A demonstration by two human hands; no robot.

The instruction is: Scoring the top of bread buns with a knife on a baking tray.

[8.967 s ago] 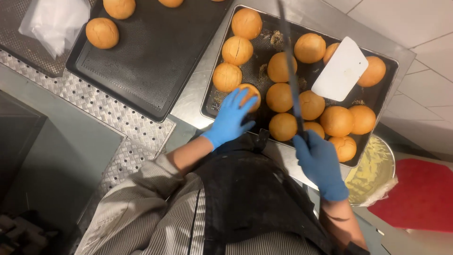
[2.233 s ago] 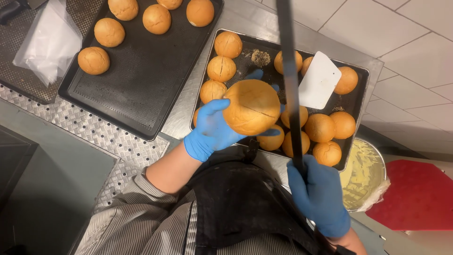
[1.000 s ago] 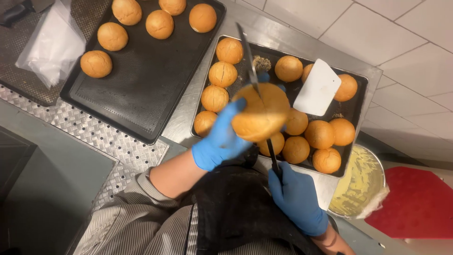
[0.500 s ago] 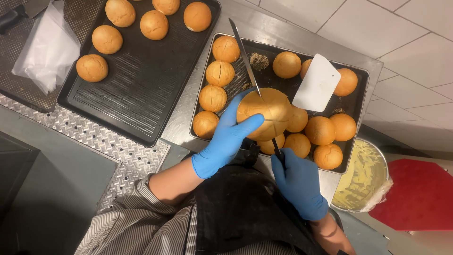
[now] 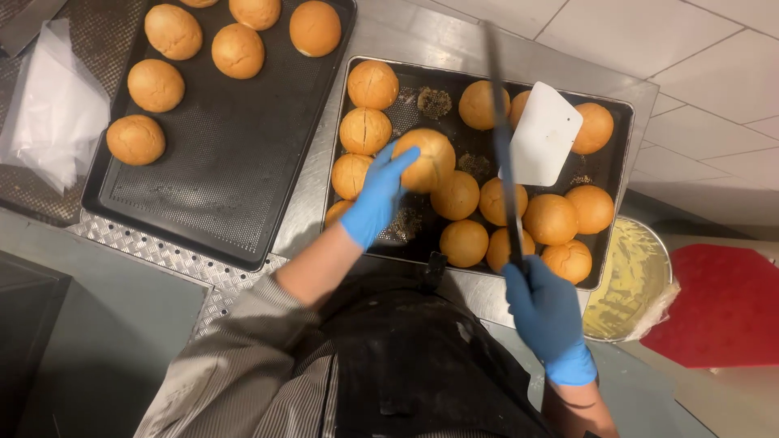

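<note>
My left hand (image 5: pixel 375 197), in a blue glove, grips a round golden bun (image 5: pixel 428 158) and holds it low over the right-hand black tray (image 5: pixel 617 122). That tray carries several more buns (image 5: pixel 552 219) and a white plastic scraper (image 5: pixel 545 135). My right hand (image 5: pixel 545 312), also gloved in blue, is closed on the handle of a long knife (image 5: pixel 501 138), whose blade points away from me across the tray, to the right of the held bun and clear of it.
A second black perforated tray (image 5: pixel 219 162) with several buns (image 5: pixel 154 85) lies to the left. A clear plastic bag (image 5: pixel 57 113) sits at far left. A metal bowl of pale yellow spread (image 5: pixel 629 280) stands right of the tray, beside a red mat (image 5: pixel 726 304).
The knife has swung out of the bun and to the right, its blade now over the tray. My left hand has carried the bun down and away toward the tray.
</note>
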